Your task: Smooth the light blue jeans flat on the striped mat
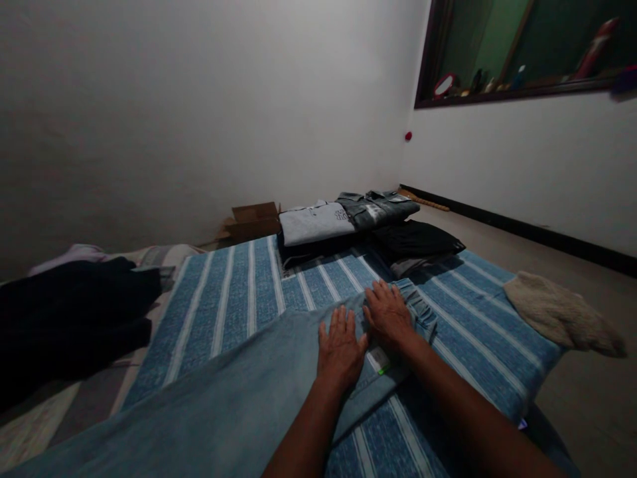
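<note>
Apparently, we smooth pale-blue denim trousers [219, 392], left hand [341, 345] and right hand [389, 313] flat, ungrasping; the gathered waistband [421, 311] right of both likely needs squaring.

Pants [199, 405] run out of frame at the bottom, leg ends unseen. Left hand [341, 348] and right hand [389, 315]: palms hidden, forearms cut by bottom edge. Label [379, 359] on pants unreadable. Shirt [314, 226] print too small to read. Dark clothes [74, 312] cropped left (too dark to separate). Box [253, 222] bottom hidden. Window [522, 53] cropped top and right, sill items [478, 81] blurred.
</note>
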Action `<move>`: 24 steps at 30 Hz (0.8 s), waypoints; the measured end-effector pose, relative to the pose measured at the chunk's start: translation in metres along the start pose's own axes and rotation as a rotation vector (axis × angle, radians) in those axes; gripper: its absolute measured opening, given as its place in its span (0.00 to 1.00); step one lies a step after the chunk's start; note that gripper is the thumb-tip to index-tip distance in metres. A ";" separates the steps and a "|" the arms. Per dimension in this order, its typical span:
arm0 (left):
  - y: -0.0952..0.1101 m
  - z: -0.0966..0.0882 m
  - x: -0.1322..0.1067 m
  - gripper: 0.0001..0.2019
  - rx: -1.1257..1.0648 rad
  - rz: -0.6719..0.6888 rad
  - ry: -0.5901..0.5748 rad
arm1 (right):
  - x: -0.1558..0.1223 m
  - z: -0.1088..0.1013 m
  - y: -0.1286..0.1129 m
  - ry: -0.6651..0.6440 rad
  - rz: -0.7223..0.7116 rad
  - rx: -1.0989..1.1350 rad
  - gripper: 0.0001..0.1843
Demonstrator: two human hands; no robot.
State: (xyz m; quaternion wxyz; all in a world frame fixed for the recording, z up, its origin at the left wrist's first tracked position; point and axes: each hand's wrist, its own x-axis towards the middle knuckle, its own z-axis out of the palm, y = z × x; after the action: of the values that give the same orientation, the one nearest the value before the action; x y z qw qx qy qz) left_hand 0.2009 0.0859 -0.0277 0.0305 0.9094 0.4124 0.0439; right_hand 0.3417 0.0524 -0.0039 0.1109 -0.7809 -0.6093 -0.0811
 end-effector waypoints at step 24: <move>-0.001 0.006 -0.003 0.34 -0.082 -0.025 -0.005 | 0.001 0.027 0.008 -0.056 -0.027 -0.037 0.28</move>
State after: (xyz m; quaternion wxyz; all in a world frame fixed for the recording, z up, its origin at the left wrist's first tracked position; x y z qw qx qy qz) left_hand 0.1990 0.0838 -0.0340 0.0694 0.9024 0.4213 0.0579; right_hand 0.3498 0.0593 -0.0304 0.0780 -0.7766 -0.6209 -0.0720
